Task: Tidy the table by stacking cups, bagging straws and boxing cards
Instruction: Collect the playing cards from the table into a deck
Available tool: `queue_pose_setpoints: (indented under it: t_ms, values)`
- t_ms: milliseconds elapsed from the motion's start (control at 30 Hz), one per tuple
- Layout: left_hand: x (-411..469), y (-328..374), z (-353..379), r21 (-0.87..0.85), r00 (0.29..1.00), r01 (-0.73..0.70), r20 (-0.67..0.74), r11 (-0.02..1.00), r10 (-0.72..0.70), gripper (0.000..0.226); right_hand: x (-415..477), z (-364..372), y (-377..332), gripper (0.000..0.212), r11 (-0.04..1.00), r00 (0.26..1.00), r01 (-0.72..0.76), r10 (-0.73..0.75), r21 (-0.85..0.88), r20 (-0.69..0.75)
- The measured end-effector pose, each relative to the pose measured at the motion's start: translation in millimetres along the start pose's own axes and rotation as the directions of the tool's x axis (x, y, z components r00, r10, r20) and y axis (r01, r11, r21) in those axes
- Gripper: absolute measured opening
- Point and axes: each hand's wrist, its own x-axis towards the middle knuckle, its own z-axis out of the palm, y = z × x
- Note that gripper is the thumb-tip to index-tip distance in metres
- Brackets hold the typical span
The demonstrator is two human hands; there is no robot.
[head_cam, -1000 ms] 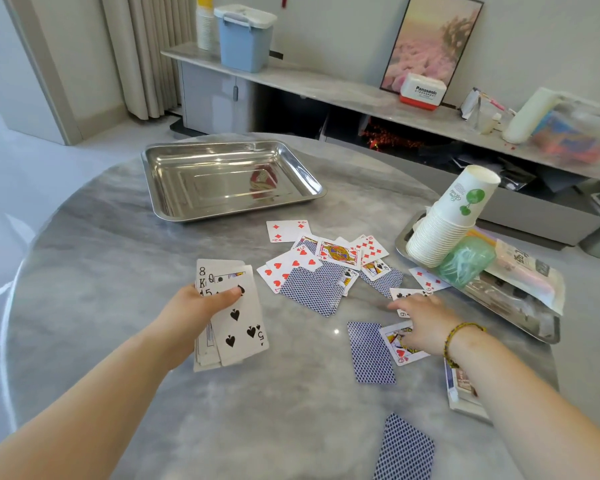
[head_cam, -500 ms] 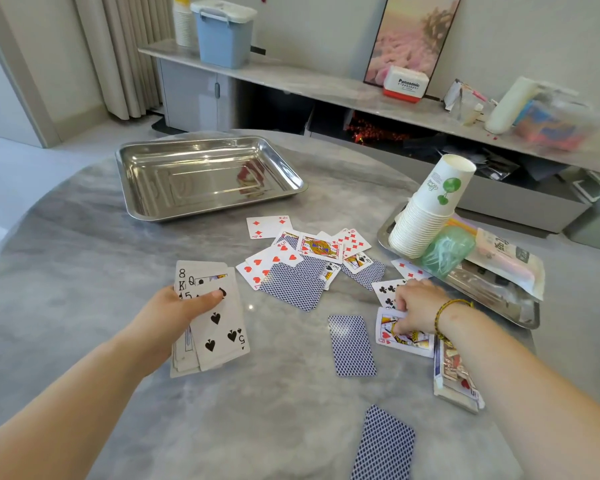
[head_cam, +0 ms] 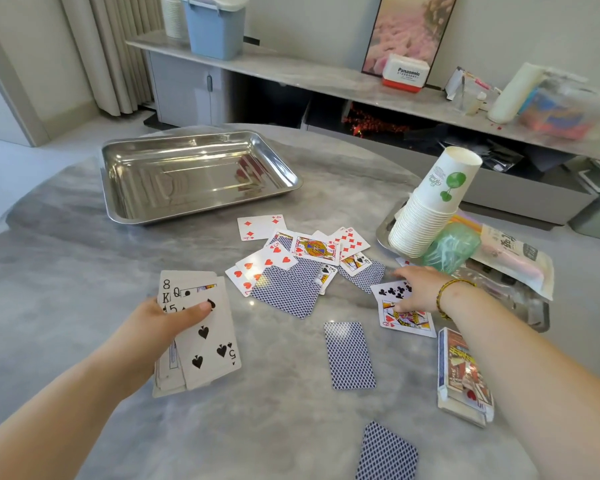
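Cards (head_cam: pixel 208 355) fanned face-up are gripped in the left hand (head_cam: pixel 153 327), thumb on top, while the right hand (head_cam: pixel 418 287) lies outstretched, fingers flat on a clubs card (head_cam: pixel 388 292).

Trays (head_cam: pixel 174 181) (head_cam: pixel 543 319) x2, cup stk (head_cam: pixel 426 216) x1

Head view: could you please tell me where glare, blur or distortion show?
In the head view, the steel tray throws bright reflections; the right hand looks slightly motion-blurred; the far-right shelf clutter is soft; the cards in the left hand read sharply.
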Motion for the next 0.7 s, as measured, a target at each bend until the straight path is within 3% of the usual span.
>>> queue_pose_setpoints:
  t_ms: [167,367,600,700]
  values:
    - [0,-1,2,0.017,1.000,0.003,0.008,1.000,-0.003,0.004,-10,20,5,0.069,0.990,0.998,0.031,-0.037,0.139,0.041]
    - [-1,-4,4,0.029,1.000,0.005,-0.018,1.000,-0.005,0.008,-21,21,0,0.071,0.999,1.000,0.018,-0.019,0.043,0.021]
    - [-2,-4,3,0.002,1.000,0.000,-0.008,1.000,0.000,0.008,-26,16,-6,0.037,0.997,0.992,-0.061,0.054,0.057,0.114]
    - [-3,-3,3,-0.010,1.000,0.000,0.009,1.000,0.000,0.008,-26,15,-9,0.034,0.992,0.994,-0.039,0.026,0.124,0.106]
